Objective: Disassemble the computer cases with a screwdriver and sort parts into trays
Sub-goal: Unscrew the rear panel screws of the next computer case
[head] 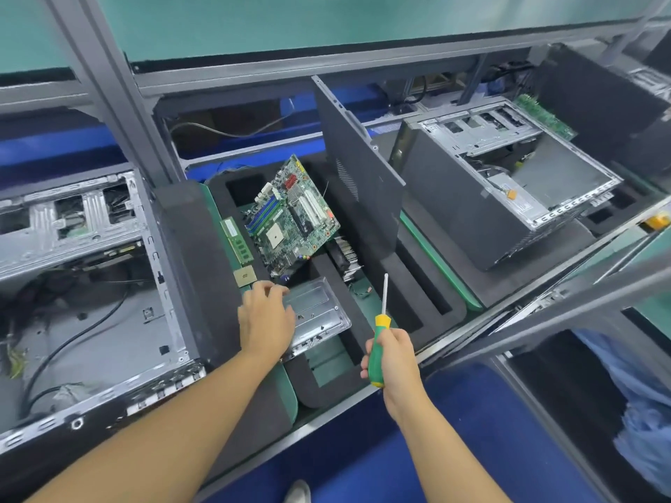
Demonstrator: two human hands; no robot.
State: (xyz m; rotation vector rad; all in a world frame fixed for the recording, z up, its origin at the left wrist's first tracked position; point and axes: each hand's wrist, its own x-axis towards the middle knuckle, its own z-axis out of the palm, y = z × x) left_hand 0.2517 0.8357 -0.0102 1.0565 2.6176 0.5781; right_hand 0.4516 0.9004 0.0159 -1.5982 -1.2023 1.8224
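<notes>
**Sorting stage of case disassembly, head view.** The black foam sorting tray with cut-out pockets (403, 285) is lying on the bench between two opened grey steel computer cases: one (90, 285) at the tray's left, another (508, 176) beyond its right side.

The left hand (267, 315) is lying palm-down on a silver pressed-metal bracket plate (319, 314) at the near end of the tray, with its fingers curled over the plate's far edge. The plate is sitting tilted across a pocket rather than down in it, so the hand is probably seating or steadying it.

The right hand (390, 357) is clenching the green-and-yellow-handled screwdriver (377, 343) over the tray's near right part. The shaft is pointing up and away from the work — judged a parked grip, keeping the tool ready while the other hand is sorting.

Parts are already filling the tray:
- A green printed motherboard (292, 216) is leaning in the tray's middle pocket.
- A slim green memory stick (236, 241) and a small gold square processor (244, 277) are lying along the tray's left edge.
- A finned metal heatsink (346, 257) is resting right of the tray's centre.
- A dark grey perforated side panel (359, 176) is standing on edge along the tray's right side — likely slotted upright to save room.
</notes>
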